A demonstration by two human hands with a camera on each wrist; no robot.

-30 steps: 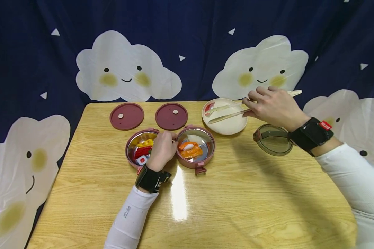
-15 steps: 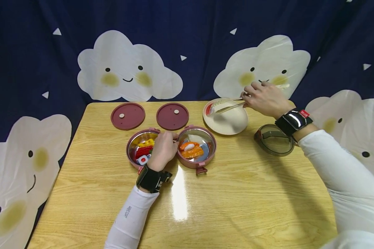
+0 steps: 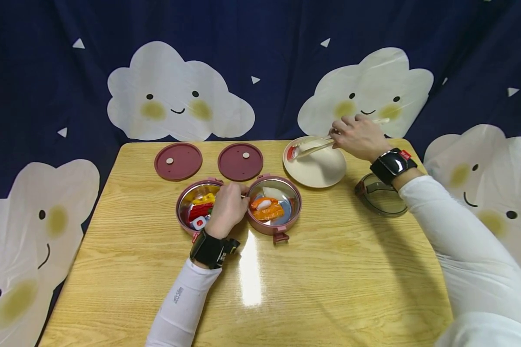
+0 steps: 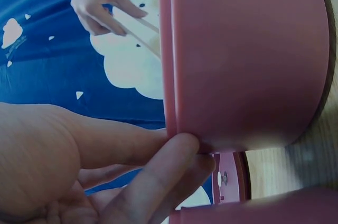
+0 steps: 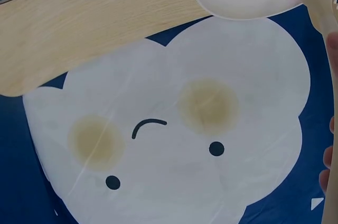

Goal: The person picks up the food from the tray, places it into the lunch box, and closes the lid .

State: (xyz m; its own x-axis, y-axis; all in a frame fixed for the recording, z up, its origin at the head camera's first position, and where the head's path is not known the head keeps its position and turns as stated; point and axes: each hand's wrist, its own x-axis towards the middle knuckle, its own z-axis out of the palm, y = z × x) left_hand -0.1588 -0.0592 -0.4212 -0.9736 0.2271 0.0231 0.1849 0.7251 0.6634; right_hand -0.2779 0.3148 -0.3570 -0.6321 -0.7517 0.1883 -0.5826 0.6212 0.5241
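Observation:
My left hand (image 3: 226, 209) pinches the rim of the right-hand pink bowl (image 4: 248, 65) between thumb and fingers. Orange food pieces (image 3: 270, 212), with white bits among them, lie in that steel-lined bowl. A second pink bowl (image 3: 180, 217) stands to its left, partly covered by the hand, holding yellow, red and white pieces. With my right hand (image 3: 359, 138) I grip pale wooden tongs (image 3: 316, 149) over the cream plate (image 3: 319, 176). The tong tips are at a red-and-white food piece (image 3: 290, 153) on the plate's left side; whether they clasp it I cannot tell.
Two dark red round lids (image 3: 180, 164) lie behind the bowls. A clear lid with a handle (image 3: 383, 205) lies on the right, partly under the right forearm. The wooden table (image 3: 312, 279) ends at a blue curtain (image 3: 273, 38) with clouds.
My right hand has moved left and down, bringing the tongs to the red-and-white piece; their arms have drawn closer together. My left hand stays at the bowl rim.

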